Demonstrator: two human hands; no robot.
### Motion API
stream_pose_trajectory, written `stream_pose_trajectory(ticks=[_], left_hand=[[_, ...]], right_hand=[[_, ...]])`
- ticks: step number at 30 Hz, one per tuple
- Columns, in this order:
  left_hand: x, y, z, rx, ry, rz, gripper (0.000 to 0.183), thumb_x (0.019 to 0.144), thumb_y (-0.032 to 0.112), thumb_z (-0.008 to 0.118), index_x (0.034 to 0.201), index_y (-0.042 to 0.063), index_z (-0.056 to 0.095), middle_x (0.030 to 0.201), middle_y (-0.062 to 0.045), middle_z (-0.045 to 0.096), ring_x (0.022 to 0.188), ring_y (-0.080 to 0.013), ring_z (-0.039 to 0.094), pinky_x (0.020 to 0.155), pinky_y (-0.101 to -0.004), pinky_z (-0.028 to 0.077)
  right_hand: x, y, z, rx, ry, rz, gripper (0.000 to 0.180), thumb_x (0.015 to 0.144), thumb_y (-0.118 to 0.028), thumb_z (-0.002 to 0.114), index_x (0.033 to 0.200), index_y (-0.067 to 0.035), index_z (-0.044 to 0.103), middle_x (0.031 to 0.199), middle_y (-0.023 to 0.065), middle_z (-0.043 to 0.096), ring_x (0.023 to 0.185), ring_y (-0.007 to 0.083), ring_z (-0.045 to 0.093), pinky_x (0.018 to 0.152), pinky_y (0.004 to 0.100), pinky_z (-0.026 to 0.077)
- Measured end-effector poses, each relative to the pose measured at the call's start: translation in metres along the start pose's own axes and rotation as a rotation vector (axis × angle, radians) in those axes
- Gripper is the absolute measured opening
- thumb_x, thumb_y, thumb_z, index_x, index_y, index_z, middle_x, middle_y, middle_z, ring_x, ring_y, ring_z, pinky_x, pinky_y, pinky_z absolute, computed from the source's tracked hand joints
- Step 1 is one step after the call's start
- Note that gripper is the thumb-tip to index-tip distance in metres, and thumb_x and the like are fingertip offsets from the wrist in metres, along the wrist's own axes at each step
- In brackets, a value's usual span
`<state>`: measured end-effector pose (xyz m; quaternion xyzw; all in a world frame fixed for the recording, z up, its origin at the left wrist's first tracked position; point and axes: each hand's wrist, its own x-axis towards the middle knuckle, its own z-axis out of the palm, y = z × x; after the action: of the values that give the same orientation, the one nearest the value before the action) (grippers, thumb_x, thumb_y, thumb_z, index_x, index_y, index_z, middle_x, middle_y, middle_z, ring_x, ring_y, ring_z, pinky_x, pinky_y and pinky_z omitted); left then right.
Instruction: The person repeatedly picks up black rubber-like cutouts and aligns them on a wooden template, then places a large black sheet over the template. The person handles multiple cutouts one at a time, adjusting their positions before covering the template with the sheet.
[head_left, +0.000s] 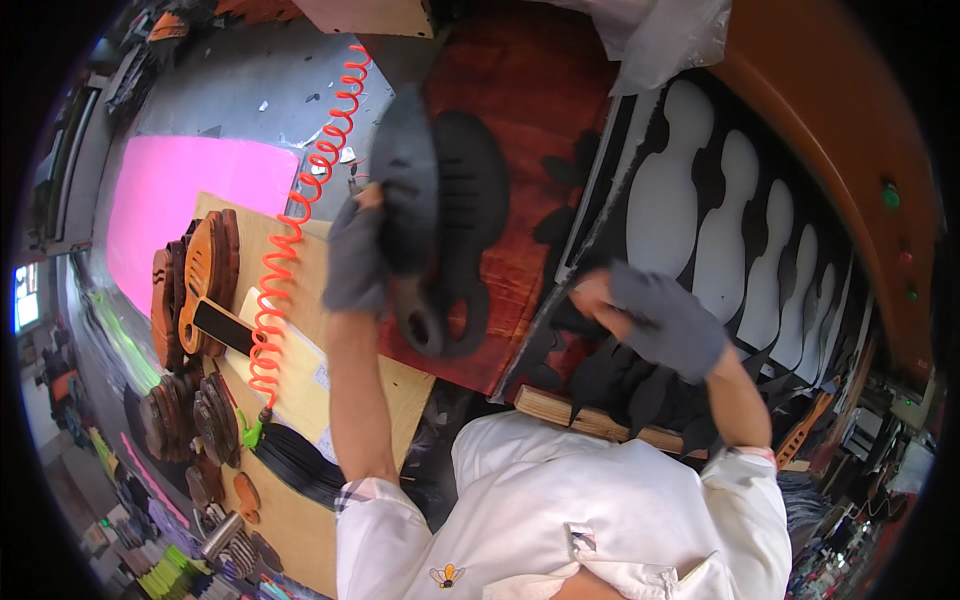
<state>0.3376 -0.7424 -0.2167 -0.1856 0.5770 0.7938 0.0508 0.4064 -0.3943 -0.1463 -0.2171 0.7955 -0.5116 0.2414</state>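
Note:
My left hand, in a grey fingerless glove, grips a dark, sole-shaped die-cut piece with slots and a looped end. A similar black slotted piece lies beside it over the red cutting board. My right hand, gloved the same way, is at the near left edge of the black sheet, which has several sole-shaped cut-outs. Motion blurs its fingers, and whether they hold the sheet's edge cannot be told. Black offcuts hang below that hand.
A red coiled air hose runs down to a green air gun on the wooden table at left. Stacked cutting dies and a bundle of black strips lie there. An orange machine body borders the right; a wooden bar is near my waist.

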Motion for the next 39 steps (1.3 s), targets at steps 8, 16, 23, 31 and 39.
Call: stream_pose_trajectory(ticks=[8,16,23,31,39], left_hand=[[0.033,-0.050,0.015,0.596,0.205,0.215,0.026,0.088,0.010,0.075,0.107,0.000,0.062,0.099,-0.009,0.068,0.089,-0.0166,0.062,0.079,-0.0338,0.051],[-0.010,-0.019,0.008,0.018,0.266,0.027,0.027,0.093,0.006,0.067,0.120,0.005,0.061,0.103,-0.004,0.067,0.092,-0.0161,0.065,0.082,-0.0283,0.052],[-0.058,0.035,-0.079,-0.986,-0.359,0.005,0.054,0.081,-0.014,0.058,0.133,-0.004,0.047,0.118,-0.010,0.052,0.096,-0.0201,0.046,0.084,-0.0333,0.045],[-0.051,0.057,-0.040,-0.493,-0.317,-0.048,0.045,0.090,-0.004,0.057,0.135,0.000,0.052,0.133,-0.014,0.060,0.128,-0.0267,0.055,0.111,-0.0386,0.041],[0.010,-0.050,0.047,0.483,0.159,0.138,0.056,0.085,0.008,0.072,0.135,0.003,0.047,0.123,-0.012,0.059,0.113,-0.0207,0.057,0.096,-0.0337,0.047]], right_hand=[[0.118,0.035,0.112,-0.150,0.537,0.133,0.058,0.088,-0.016,0.069,0.139,0.001,0.047,0.138,0.0219,0.053,0.124,0.0388,0.054,0.105,0.0438,0.044],[0.087,0.037,0.147,-0.100,0.654,0.002,0.064,0.086,-0.015,0.072,0.141,0.000,0.044,0.142,0.0218,0.049,0.126,0.0395,0.050,0.109,0.0432,0.040],[0.060,0.031,0.157,0.182,0.586,-0.002,0.067,0.088,-0.012,0.073,0.146,-0.001,0.041,0.136,0.0206,0.053,0.129,0.0336,0.053,0.108,0.0379,0.041],[0.091,0.019,0.138,0.808,0.714,0.271,0.058,0.100,-0.017,0.062,0.149,0.001,0.038,0.143,0.0150,0.051,0.134,0.0213,0.048,0.110,0.0311,0.038],[0.122,0.016,0.122,1.028,0.738,0.365,0.065,0.097,-0.022,0.068,0.148,0.004,0.039,0.136,0.0180,0.054,0.124,0.0190,0.054,0.103,0.0295,0.044]])
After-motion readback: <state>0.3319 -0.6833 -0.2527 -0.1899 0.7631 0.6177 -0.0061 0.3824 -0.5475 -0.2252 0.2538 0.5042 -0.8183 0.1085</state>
